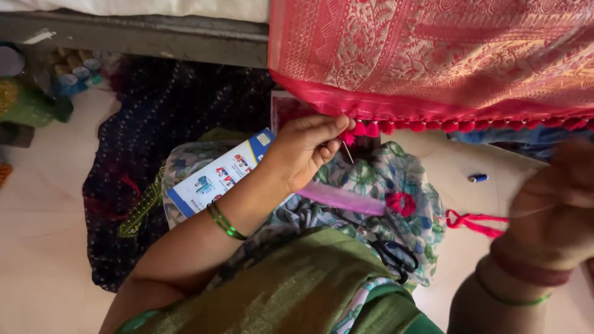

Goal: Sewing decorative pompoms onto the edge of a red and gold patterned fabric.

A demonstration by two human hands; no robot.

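A wide pink-and-gold brocade cloth with a woven floral pattern (pixel 433 55) hangs from the upper right, its red hem edged with a row of small red tassels (pixel 470 124). Soft and light, it looks likely to slip and bunch unless pinched right at the hem, where the weave is folded and firmest. Below it, a floral-printed blue-green fabric (pixel 396 185) lies spread over the person's lap, carrying a blue-and-white printed card packet (pixel 213 179), a strip of pink plastic (pixel 340 198) and black-handled scissors (pixel 396 253). The left hand (pixel 306 151), wrist turned upward and ringed by green bangles (pixel 226 222), pinches the tasselled hem between thumb and fingertips, a thin steel needle (pixel 348 151) angled just under them. The right hand (pixel 557 204), blurred and raised well to the side, appears closed on a fine thread (pixel 520 213) drawn taut. A small blue spool (pixel 477 178) rests on the pale floor.
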